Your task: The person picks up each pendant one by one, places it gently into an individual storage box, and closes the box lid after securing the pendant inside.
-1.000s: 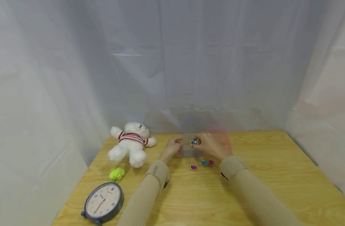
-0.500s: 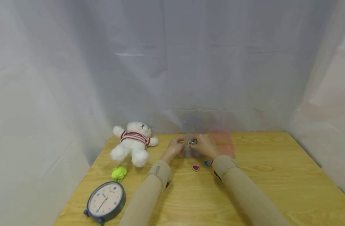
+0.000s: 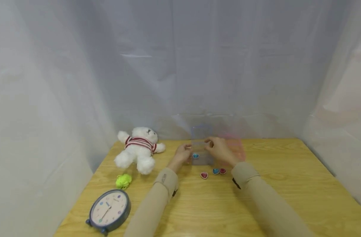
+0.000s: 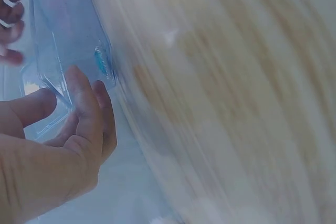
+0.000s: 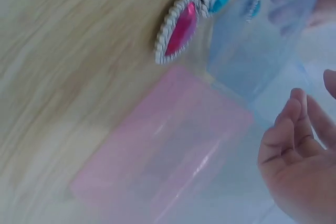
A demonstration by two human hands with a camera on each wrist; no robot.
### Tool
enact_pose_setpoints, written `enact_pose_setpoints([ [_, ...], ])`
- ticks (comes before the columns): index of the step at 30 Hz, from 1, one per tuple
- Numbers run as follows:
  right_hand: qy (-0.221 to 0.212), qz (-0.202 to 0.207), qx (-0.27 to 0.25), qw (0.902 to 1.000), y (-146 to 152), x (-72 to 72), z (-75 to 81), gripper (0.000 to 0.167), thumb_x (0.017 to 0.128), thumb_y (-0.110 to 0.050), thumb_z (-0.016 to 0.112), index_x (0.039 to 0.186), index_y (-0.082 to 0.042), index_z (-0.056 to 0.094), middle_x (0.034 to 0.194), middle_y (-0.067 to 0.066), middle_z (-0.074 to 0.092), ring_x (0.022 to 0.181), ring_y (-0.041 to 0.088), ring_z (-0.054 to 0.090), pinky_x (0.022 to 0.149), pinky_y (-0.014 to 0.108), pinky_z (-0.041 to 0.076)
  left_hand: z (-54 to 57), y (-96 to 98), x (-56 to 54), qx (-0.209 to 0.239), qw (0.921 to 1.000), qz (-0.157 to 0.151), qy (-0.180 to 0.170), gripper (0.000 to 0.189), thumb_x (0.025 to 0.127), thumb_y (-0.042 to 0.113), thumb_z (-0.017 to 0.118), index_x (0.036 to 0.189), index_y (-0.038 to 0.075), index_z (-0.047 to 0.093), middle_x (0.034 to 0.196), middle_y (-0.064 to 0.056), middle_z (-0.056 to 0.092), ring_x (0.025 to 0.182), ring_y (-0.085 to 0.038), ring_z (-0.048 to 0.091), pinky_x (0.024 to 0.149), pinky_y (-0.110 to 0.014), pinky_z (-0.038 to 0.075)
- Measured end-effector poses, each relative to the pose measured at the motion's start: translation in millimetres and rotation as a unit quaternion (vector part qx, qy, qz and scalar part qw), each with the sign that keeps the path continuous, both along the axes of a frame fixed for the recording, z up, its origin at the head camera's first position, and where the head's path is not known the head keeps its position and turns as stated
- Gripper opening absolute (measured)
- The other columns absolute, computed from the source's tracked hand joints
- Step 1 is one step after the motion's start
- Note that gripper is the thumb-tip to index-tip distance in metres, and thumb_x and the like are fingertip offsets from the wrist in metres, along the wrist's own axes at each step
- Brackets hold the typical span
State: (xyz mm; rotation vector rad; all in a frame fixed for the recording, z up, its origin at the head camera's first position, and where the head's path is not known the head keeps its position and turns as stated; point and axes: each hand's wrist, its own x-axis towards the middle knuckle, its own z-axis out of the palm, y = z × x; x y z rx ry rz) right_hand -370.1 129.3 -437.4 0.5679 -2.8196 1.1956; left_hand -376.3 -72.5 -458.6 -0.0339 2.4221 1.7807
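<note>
My left hand [image 3: 181,154] holds the left side of a clear blue-tinted plastic box [image 3: 205,160], its thumb and fingers around the wall in the left wrist view. Inside the box, low at its left end, lies a blue heart-shaped gem [image 3: 195,155] with a silver beaded rim. Above the right part of the box hovers my right hand [image 3: 219,150]; its loosely bent fingers [image 5: 286,124] carry nothing in the right wrist view. In front of the box lie a red heart gem [image 3: 204,175] and a second blue one [image 3: 216,171] beside another red one [image 3: 223,171].
A clear pink box [image 3: 238,149] stands right of the blue one. To the left are a white teddy bear [image 3: 137,151] in a striped sweater, a ball of neon-yellow yarn [image 3: 123,181] and a blue alarm clock [image 3: 109,210]. A pale curtain [image 3: 180,82] hangs behind the wooden table [image 3: 287,184].
The right hand carried the blue heart gem leftward over the blue box and let it go inside. It has since drawn back up and right. The left hand stays on the box.
</note>
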Motion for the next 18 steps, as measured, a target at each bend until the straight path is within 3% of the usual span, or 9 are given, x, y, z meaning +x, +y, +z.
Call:
enact_pose_setpoints([
  [4,0.03,0.008,-0.01,0.9995,17.2,8.4,11.5,0.046,0.107,-0.024,0.063,0.15,-0.009,0.054,0.114,0.012,0.071,0.097,0.026,0.068,0.08,0.039,0.06,2.9,-0.9,3.5,-0.01,0.9999,0.001,0.001,0.046,0.104,0.003,0.053,0.15,-0.004,0.05,0.135,-0.03,0.064,0.109,-0.041,0.069,0.087,-0.042,0.065],
  [9,0.087,0.017,0.01,0.996,31.8,16.1,17.6,0.045,0.104,-0.02,0.067,0.146,-0.006,0.058,0.116,0.012,0.074,0.101,0.025,0.071,0.088,0.044,0.064,2.2,-1.0,3.2,-0.008,1.0,-0.003,0.004,0.046,0.105,0.003,0.053,0.15,-0.005,0.051,0.14,-0.03,0.062,0.112,-0.041,0.069,0.088,-0.04,0.066],
  [14,0.138,0.022,0.028,0.9898,37.0,24.1,15.4,0.043,0.095,-0.012,0.077,0.135,0.0,0.065,0.092,0.008,0.074,0.08,0.015,0.068,0.076,0.033,0.063,-0.8,-2.6,0.0,-0.009,0.9999,-0.007,0.009,0.045,0.105,0.003,0.054,0.149,-0.005,0.052,0.141,-0.03,0.062,0.112,-0.041,0.069,0.086,-0.039,0.066],
  [18,0.146,0.024,0.06,0.9872,37.9,33.8,8.7,0.044,0.092,-0.015,0.082,0.13,0.0,0.068,0.07,-0.002,0.063,0.061,0.005,0.054,0.059,0.021,0.05,-2.1,-3.5,-1.1,-0.002,1.0,-0.007,0.002,0.044,0.105,0.004,0.054,0.149,-0.005,0.052,0.139,-0.031,0.062,0.111,-0.04,0.069,0.087,-0.04,0.066],
])
